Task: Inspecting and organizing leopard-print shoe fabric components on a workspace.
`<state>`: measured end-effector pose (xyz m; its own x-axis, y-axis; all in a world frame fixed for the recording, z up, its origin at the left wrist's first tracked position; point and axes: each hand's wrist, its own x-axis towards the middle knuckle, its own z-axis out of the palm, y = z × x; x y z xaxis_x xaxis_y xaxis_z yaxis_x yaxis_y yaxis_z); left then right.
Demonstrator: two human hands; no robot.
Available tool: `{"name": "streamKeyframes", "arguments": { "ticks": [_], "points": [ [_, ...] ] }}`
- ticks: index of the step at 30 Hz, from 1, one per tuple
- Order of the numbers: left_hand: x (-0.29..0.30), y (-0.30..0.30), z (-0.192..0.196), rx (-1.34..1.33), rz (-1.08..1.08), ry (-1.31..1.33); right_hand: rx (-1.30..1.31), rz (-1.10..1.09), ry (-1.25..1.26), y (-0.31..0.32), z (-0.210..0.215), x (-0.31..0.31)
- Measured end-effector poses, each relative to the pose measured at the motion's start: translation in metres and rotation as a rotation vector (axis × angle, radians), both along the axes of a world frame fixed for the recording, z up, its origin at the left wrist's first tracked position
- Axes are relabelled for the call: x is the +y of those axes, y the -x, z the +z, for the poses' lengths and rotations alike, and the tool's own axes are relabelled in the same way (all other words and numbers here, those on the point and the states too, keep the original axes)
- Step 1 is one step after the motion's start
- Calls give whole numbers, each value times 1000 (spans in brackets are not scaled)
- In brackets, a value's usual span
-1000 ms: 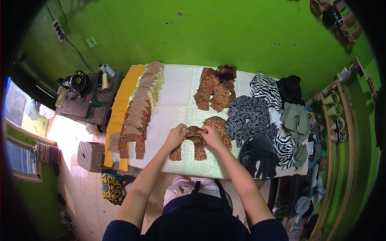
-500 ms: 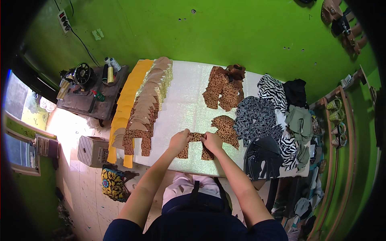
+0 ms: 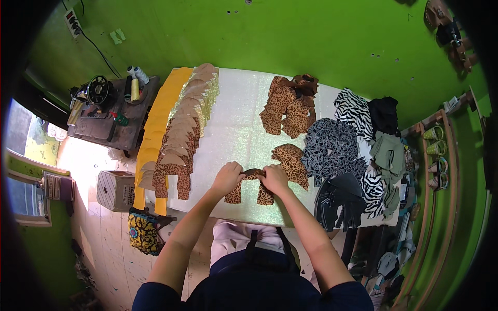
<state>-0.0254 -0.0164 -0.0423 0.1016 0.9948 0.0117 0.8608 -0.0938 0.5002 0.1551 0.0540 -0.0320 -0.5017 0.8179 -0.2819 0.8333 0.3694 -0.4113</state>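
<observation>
Near the table's front edge, my left hand [image 3: 227, 178] and my right hand [image 3: 274, 179] pinch the two upper corners of a leopard-print U-shaped cut piece [image 3: 265, 196]. Its two legs point toward me, and the strip between my fingers bows upward with a dark edge showing. Just beyond my right hand lies a small stack of leopard-print pieces [image 3: 290, 161]. To the left, a long overlapping row of leopard-print and tan pieces [image 3: 181, 136] runs toward the wall. Fingertips partly hide the corners of the held piece.
A white glittery sheet [image 3: 236, 111] covers the table. Yellow material [image 3: 151, 132] lines its left side. More leopard-print pieces [image 3: 280, 106], grey-black scraps [image 3: 332, 150], zebra-print pieces [image 3: 351, 111] and black pieces [image 3: 340, 199] lie right. A sewing machine [image 3: 97, 90] stands at far left.
The strip between my hands has gone from nearly flat to bowed, with its dark edge showing. Both hands still grip the piece. The whole view has shifted slightly.
</observation>
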Motion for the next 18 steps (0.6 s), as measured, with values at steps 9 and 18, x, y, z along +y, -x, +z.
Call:
{"name": "streamKeyframes", "arguments": {
  "ticks": [9,18],
  "points": [
    [-39,56,-5,-847,261,175,588,-175,514,42,-20,-4],
    [-100,179,53,-525,398,191,714,-233,613,172,-14,-68]
  ]
}}
